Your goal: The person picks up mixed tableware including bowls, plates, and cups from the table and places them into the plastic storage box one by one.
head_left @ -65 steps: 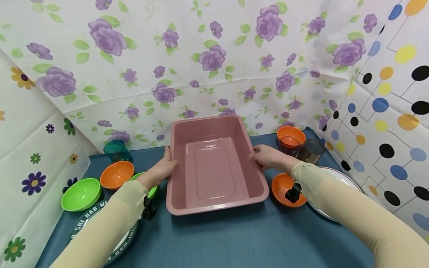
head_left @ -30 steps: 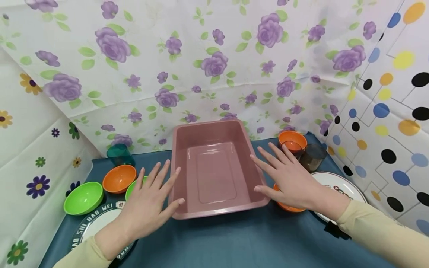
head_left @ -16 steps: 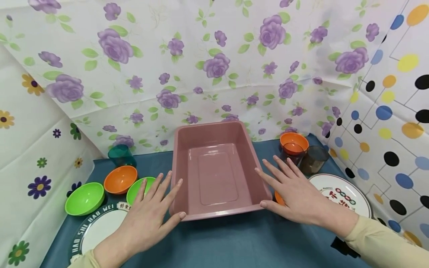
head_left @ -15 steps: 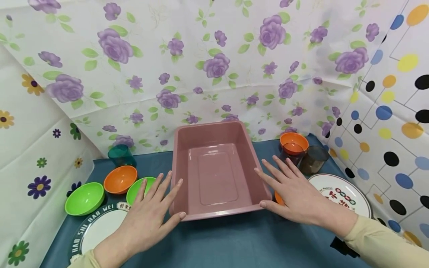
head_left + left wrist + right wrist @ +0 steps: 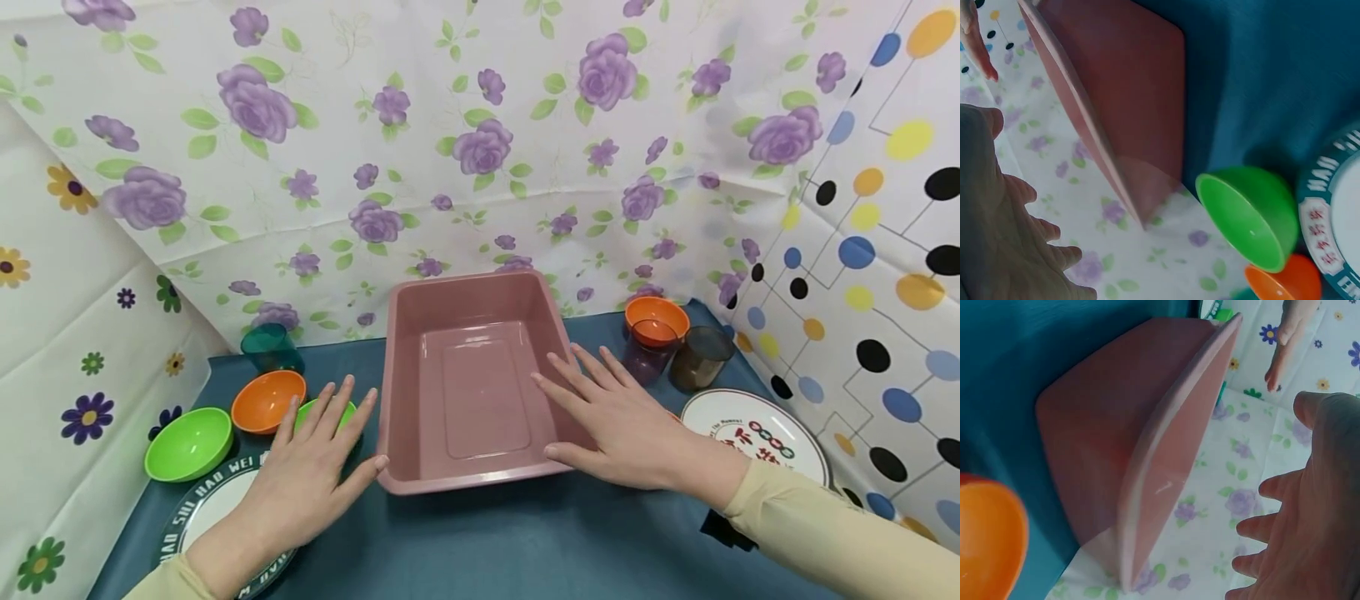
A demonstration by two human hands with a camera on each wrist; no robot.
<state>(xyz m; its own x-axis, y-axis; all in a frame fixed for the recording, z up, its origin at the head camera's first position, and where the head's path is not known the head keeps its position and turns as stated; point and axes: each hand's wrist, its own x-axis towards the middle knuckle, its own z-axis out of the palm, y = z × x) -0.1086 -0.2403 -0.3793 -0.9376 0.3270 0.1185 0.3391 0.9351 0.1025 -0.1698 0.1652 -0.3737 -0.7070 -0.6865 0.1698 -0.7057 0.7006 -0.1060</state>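
A pink rectangular plastic basin [image 5: 487, 383] stands on the blue tablecloth with nothing inside. My left hand [image 5: 300, 475] hovers palm down, fingers spread, near the basin's left front corner. In the head view it overlaps a green bowl [image 5: 352, 414] and a dark-rimmed plate [image 5: 197, 508]. My right hand [image 5: 622, 425] is held the same way, its fingertips overlapping the basin's right wall. Beneath it an orange bowl [image 5: 988, 540], mostly covered in the head view, shows in the right wrist view. Neither hand holds anything.
On the left are another green bowl [image 5: 189, 444], an orange bowl [image 5: 267, 402] and a teal cup [image 5: 272, 347]. At the right stand an orange bowl [image 5: 657, 310], a purplish cup [image 5: 647, 357], a smoky cup [image 5: 700, 358] and a white plate [image 5: 795, 425]. Patterned cloth walls [image 5: 465, 225] enclose the table.
Both hands have let go of the basin's sides and lifted with fingers spread. Over the last half second both shifted left, the right one now overlapping the basin. The basin stays put.
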